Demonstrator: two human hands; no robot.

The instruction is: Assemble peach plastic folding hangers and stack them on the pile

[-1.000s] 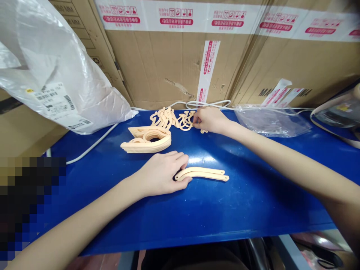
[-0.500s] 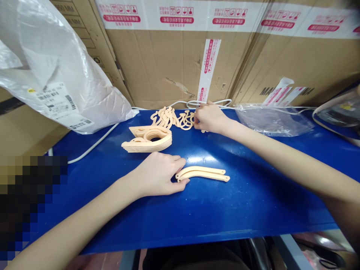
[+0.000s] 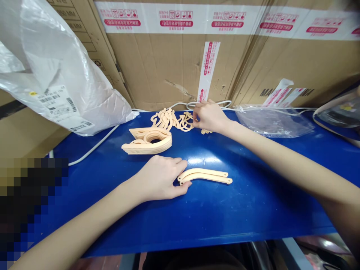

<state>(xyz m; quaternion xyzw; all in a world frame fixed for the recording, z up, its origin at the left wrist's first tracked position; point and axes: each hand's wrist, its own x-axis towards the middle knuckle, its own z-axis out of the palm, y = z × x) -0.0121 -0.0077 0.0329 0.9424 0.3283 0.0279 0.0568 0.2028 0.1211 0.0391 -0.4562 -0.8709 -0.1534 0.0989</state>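
Observation:
My left hand (image 3: 161,178) pinches the left ends of two curved beige plastic hanger arms (image 3: 208,175), which lie side by side with a small hole at each end. Farther back, my right hand (image 3: 210,116) reaches down at the right end of a pile of beige hanger hooks (image 3: 165,119). Its fingers are bent together at the pile's edge, and whatever lies between them is too small to make out. Beside the right wrist are some small beige pieces (image 3: 206,131). A neat stack of folded beige hangers (image 3: 147,141) sits behind my left hand.
Cardboard boxes (image 3: 157,63) wall off the back of the blue table (image 3: 225,213). A white plastic bag (image 3: 64,75) leans in at the left. A clear plastic bag (image 3: 272,122) lies at the back right. White cable (image 3: 94,147) runs along the rear and left.
My right hand has drawn slightly left, baring the small pieces beside it. My left hand and the two hanger arms have shifted a little to the right and nearer.

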